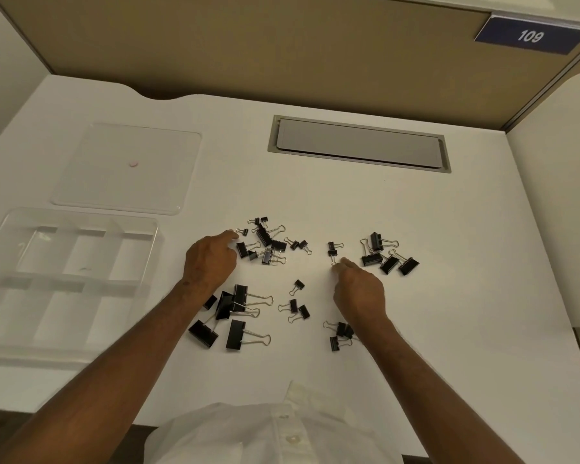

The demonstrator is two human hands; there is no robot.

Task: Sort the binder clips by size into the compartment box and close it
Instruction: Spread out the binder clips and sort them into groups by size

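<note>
White desk (416, 229), seen from the head camera, with a grey cable-tray flap (359, 144) set into its far half. At the left near edge lies the clear compartment box (0, 249), open, its dividers visible and no clip discernible in any cell. Its clear flat lid (128, 195) lies detached, just beyond the box on the far side.

The black binder clips are all on the desk, to the right of the box, in loose groups. The large clips (235, 313) lie near, partly under the left forearm, their wire handles pointing right. A mixed cluster (265, 244) sits just beyond the left hand. A medium group (385, 257) lies right of the right hand, and another small group (340, 333) near the right wrist. Loose small clips (297, 304) lie between the two arms.

Left hand (208, 262): palm down, fingers loosely extended, forefinger touching or nearly touching a tiny clip (243, 232) at the left far edge of the mixed cluster; it grips nothing visible. Right hand (359, 293): fingertips drawn together, apparently pinching the wire handle of a small clip (332, 254), whose long axis runs near to far.

Key relation: the box lies to the left of both hands, so the left hand is the nearer one; a clip taken by the right hand must cross the whole spread leftward. Sorting appears barely begun.
</note>
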